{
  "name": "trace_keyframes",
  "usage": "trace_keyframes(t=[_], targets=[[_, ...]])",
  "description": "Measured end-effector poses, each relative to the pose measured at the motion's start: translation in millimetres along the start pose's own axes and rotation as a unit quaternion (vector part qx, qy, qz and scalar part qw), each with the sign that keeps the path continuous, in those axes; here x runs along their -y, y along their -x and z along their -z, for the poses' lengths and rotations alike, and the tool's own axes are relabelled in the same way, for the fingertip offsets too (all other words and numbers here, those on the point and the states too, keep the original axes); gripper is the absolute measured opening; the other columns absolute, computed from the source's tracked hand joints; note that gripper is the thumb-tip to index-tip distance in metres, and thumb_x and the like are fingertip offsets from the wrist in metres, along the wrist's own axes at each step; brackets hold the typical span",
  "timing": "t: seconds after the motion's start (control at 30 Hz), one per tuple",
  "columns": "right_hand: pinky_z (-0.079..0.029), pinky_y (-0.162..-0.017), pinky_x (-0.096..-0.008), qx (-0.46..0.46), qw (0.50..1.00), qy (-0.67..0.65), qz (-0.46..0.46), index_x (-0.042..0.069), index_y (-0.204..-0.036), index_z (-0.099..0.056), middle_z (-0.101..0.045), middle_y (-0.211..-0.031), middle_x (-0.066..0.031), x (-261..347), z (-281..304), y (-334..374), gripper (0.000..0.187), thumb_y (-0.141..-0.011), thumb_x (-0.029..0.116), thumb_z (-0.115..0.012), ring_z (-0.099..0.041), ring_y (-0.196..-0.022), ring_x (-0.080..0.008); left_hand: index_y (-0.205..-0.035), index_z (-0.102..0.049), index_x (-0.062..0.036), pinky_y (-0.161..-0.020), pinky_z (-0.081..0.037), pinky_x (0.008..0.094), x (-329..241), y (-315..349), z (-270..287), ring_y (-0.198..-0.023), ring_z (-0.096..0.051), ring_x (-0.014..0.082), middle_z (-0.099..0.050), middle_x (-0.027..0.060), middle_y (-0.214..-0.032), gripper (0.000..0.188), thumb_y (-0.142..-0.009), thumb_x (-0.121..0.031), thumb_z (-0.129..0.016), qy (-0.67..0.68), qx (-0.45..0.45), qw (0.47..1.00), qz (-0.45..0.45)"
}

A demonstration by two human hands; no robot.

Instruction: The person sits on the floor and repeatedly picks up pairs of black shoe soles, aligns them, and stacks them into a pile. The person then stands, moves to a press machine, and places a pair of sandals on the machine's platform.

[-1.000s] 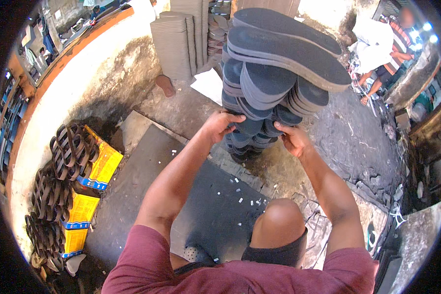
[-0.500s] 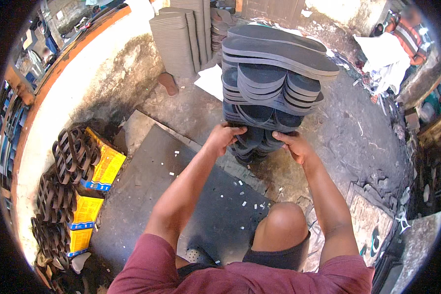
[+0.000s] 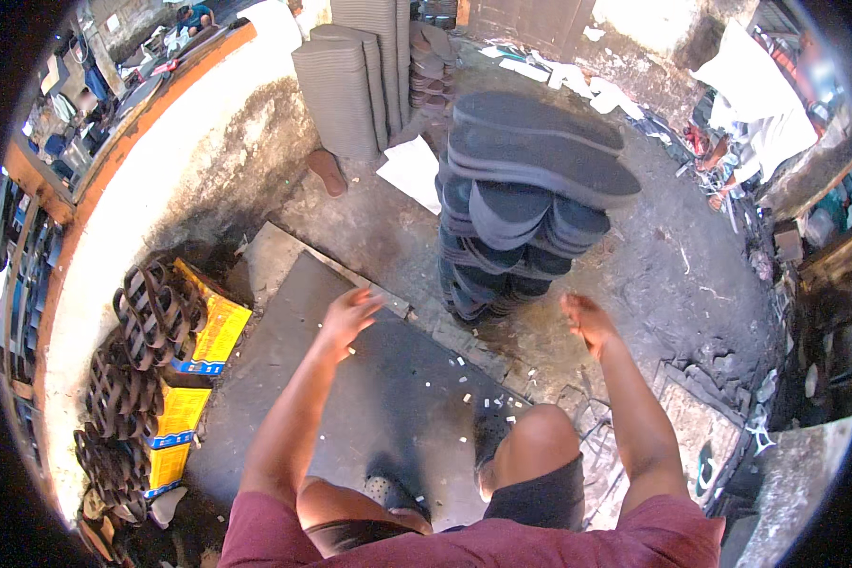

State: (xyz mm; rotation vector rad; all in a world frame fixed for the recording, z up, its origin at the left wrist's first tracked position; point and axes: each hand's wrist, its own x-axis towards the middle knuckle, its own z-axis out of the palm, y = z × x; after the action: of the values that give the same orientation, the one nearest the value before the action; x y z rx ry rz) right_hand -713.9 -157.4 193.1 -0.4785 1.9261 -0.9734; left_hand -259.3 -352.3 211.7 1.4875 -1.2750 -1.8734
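Head view is showing both hands off the tall stack of dark shoe soles, which is standing alone on the floor. Left hand and right hand are open, fingers apart. Steadying it low from both sides seems wise.

Sole stack between hands

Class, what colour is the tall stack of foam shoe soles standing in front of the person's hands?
Dark grey, in the head view: tall stack of foam shoe soles.
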Motion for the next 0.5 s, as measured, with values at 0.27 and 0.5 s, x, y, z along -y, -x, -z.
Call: trace_keyframes(t=[0.27,0.5], targets=[[-0.054,-0.098,-0.0422,0.168,0.764,0.623,-0.008,0.004,-0.13,-0.067,-0.072,-0.122,-0.0221,-71.5,78.3,134.5,0.081,-0.076,0.063,-0.081,-0.069,-0.114,-0.0359,-0.116,-0.072,0.0014,-0.093,-0.054,0.0474,185.9,305.1,228.6,-0.113,-0.068,0.0407,-0.07,0.0248,-0.121,0.047,-0.081,-0.031,-0.073,-0.472,-0.264,0.815,0.209],[-0.052,-0.103,-0.0402,0.29,0.747,0.597,-0.048,0.004,-0.133,-0.065,-0.069,-0.13,-0.0202,38.9,87.0,243.4,0.091,-0.073,0.07,-0.08,-0.066,-0.121,-0.0353,-0.104,-0.081,-0.0149,-0.096,-0.055,0.0458,185.1,662.1,101.6,-0.115,-0.07,0.0311,-0.077,0.0129,-0.112,0.047,-0.081,-0.055,-0.074,-0.429,-0.035,0.768,0.474]])
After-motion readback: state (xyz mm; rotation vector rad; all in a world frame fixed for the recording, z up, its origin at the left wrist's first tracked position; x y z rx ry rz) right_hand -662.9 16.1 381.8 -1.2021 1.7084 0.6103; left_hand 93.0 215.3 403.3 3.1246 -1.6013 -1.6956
